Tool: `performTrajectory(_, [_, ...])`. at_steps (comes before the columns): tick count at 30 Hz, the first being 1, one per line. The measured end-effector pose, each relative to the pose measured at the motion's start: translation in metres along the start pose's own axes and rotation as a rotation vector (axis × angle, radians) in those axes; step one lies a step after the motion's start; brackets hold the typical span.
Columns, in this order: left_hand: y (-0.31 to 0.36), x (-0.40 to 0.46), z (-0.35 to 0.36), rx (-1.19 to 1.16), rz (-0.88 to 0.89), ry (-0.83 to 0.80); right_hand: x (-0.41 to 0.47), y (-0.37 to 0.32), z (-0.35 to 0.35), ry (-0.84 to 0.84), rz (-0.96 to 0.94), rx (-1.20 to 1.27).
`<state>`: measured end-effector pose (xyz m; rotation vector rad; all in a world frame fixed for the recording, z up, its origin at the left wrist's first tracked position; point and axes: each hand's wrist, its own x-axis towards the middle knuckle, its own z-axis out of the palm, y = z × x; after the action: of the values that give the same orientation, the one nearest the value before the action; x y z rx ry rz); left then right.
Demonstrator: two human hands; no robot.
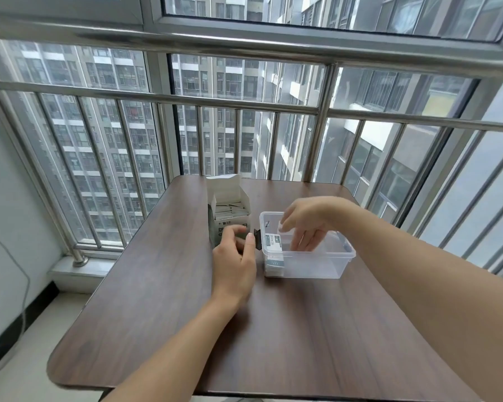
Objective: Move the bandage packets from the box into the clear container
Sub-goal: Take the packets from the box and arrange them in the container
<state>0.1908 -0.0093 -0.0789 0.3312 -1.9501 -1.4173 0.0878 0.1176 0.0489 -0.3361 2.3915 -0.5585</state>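
Observation:
A white cardboard box [219, 195] stands open at the far middle of the table, with several white bandage packets [232, 208] upright inside it. To its right sits the clear container [317, 264], with a few packets [274, 248] stacked at its left end. My left hand [235, 258] curls around the lower front of the box, thumb close to the container's dark latch [258, 238]. My right hand [304, 224] reaches down into the container with its fingers extended, and I see no packet between them.
The brown wooden table [273, 329] has rounded corners and stands against a steel railing [317, 132] and windows. A thin cable [26, 285] hangs along the left wall. Both forearms stretch across the near half of the table.

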Motion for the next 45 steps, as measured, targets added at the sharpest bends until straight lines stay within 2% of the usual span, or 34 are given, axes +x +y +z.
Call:
performTrajectory(4, [0.018, 0.015, -0.025, -0.010, 0.108, 0.260, -0.017, -0.020, -0.008, 0.397, -0.409, 0.033])
performTrajectory(7, [0.016, 0.029, -0.038, -0.023, 0.068, 0.352, -0.025, -0.049, 0.009, 0.529, -0.696, -0.086])
performTrajectory(12, [-0.003, 0.033, -0.043, 0.117, 0.105, 0.186, -0.001, -0.077, 0.029, 0.640, -0.694, -0.552])
performTrajectory(17, [-0.014, 0.027, -0.041, 0.265, 0.230, 0.020, 0.025, -0.084, 0.039, 0.644, -0.655, -0.768])
performTrajectory(24, [-0.023, 0.023, -0.043, 0.366, 0.393, -0.017, 0.030, -0.084, 0.034, 0.561, -0.668, -0.803])
performTrajectory(29, [-0.024, 0.022, -0.042, 0.451, 0.339, -0.020, 0.031, -0.085, 0.034, 0.533, -0.670, -0.782])
performTrajectory(35, [-0.022, 0.020, -0.044, 0.369, 0.318, 0.005, 0.028, -0.090, 0.029, 0.439, -0.628, -0.838])
performTrajectory(42, [-0.024, 0.021, -0.043, 0.389, 0.306, 0.011, 0.030, -0.100, 0.028, 0.344, -0.580, -0.922])
performTrajectory(45, [-0.026, 0.022, -0.043, 0.374, 0.284, 0.013, 0.030, -0.102, 0.025, 0.313, -0.580, -0.845])
